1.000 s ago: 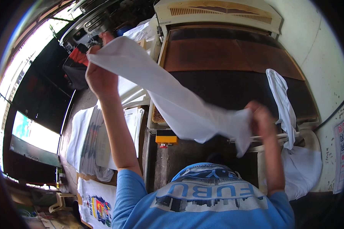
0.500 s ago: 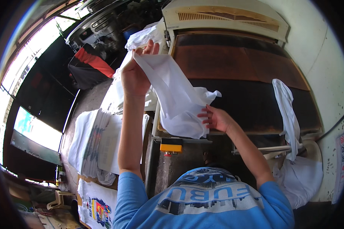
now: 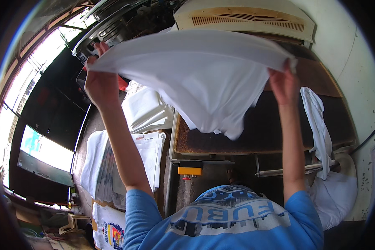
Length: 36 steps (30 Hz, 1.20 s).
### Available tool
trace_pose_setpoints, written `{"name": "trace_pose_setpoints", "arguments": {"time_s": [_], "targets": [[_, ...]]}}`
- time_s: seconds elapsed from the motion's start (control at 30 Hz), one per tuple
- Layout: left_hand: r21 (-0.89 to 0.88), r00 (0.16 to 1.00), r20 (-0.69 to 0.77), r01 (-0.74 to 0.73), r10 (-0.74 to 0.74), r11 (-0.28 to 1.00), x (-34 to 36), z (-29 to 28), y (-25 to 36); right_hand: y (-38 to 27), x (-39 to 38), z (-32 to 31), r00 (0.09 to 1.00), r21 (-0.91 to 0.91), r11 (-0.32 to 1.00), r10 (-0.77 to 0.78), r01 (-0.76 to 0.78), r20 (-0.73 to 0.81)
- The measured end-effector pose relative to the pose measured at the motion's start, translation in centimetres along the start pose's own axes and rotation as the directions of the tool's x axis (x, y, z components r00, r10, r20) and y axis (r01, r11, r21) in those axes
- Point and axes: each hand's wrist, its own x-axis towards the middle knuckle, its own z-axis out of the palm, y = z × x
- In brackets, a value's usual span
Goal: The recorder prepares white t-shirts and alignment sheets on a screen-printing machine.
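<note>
While both of the wearer's bare hands are raised at about the same height, a broad white fabric piece (image 3: 187,58) hangs stretched between them, over a dark, flat, brown-edged bed (image 3: 225,143). The left hand (image 3: 104,85) pinches its left corner, with some fingertips reaching up past the edge; the right hand (image 3: 285,87) is closed on its right end, though the cloth hides part of that grip. The hands are well apart, so the top edge runs in a wide, shallow arch, while the lower part drops in loose folds to a blurred tip above the near side of the bed. Whether that tip touches the bed, I cannot tell.

As far as can be judged, the picking up is done and the spreading is partly done: the upper edge is drawn out, but the hanging part is not flat, and the piece is not laid down or let go.

Other cloth lies about. A long, narrow white cloth (image 3: 318,121) is draped at the right edge of the bed, apart from the held one. At the left, a layered stack of white cloth (image 3: 95,166) sits beside loose white sheets (image 3: 152,156), and farther back is a pile of folded white material (image 3: 146,109). How many of these are finished or waiting, the view does not show.
</note>
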Motion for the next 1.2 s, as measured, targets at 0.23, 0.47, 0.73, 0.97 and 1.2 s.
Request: {"name": "trace_pose_setpoints", "arguments": {"time_s": [0.23, 0.47, 0.73, 0.97, 1.2], "targets": [[-0.067, 0.949, -0.299, 0.084, -0.1, 0.994, -11.3, -5.4, -3.2, -7.0, -9.0, -1.2, 0.951, 0.136, 0.99, -0.013, -0.03, 0.309], [0.053, 0.692, -0.647, 0.46, -0.321, 0.886, -24.5, -14.3, -6.4, -0.7, -19.6, -4.3, 0.755, 0.024, 0.82, 0.539, -0.573, -0.373], [0.305, 0.379, -0.925, 0.762, -0.011, 0.571, -31.4, -14.9, -8.9, 4.7, -22.5, -6.2, 0.6, -0.572, 0.193, 0.361, -0.797, -0.714], [0.328, 0.322, -0.944, 0.939, 0.068, 0.107, -32.8, -12.5, -7.6, 6.5, -22.1, -5.3, 0.566, -0.602, -0.416, 0.222, -0.681, -0.794], [0.529, 0.532, -0.841, 0.766, 0.1, 0.366, -29.3, -10.7, -7.0, 8.2, -24.5, -7.8, 0.39, 0.237, 0.704, 0.605, -0.67, -0.694]]}}
